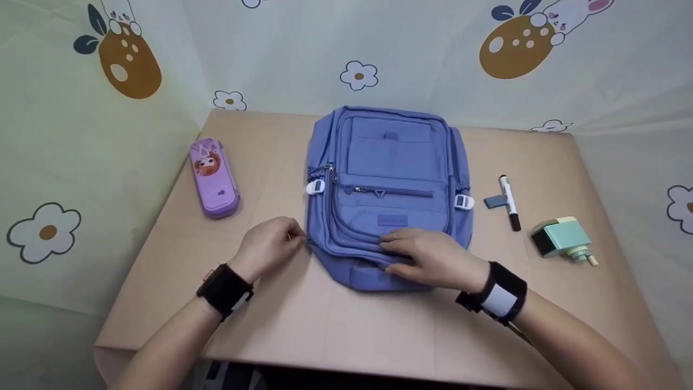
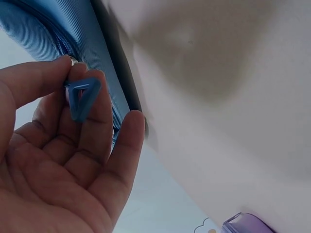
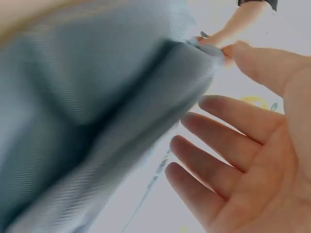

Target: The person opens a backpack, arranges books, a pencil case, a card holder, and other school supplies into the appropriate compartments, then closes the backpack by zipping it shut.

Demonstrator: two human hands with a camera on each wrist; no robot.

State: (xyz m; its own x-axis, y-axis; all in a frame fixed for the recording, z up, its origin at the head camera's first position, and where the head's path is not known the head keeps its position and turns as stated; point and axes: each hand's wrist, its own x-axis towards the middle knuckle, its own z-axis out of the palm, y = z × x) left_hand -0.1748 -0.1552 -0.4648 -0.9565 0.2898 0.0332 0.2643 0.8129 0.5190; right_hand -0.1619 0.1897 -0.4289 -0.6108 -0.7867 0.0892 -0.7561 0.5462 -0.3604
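Note:
A blue backpack [image 1: 398,160] lies on the table, front pockets facing up. At its lower left side my left hand [image 1: 265,246] pinches a zipper pull, hardly visible in the head view. Close up, the left wrist view shows this triangular blue zipper pull [image 2: 86,99] between thumb and fingers, with zipper teeth running along the bag's edge. My right hand [image 1: 433,257] lies over the lower front of the backpack. In the right wrist view its fingers [image 3: 228,150] are spread and nearly straight beside the blurred blue fabric [image 3: 116,111], with nothing gripped.
A purple pencil case [image 1: 214,181] lies left of the backpack on the table [image 1: 260,336]. To the right are a marker [image 1: 509,200], a small grey-blue block [image 1: 494,202] and a mint-green pencil sharpener [image 1: 566,238] with a crank. Patterned cloth [image 1: 287,49] hangs behind and at both sides.

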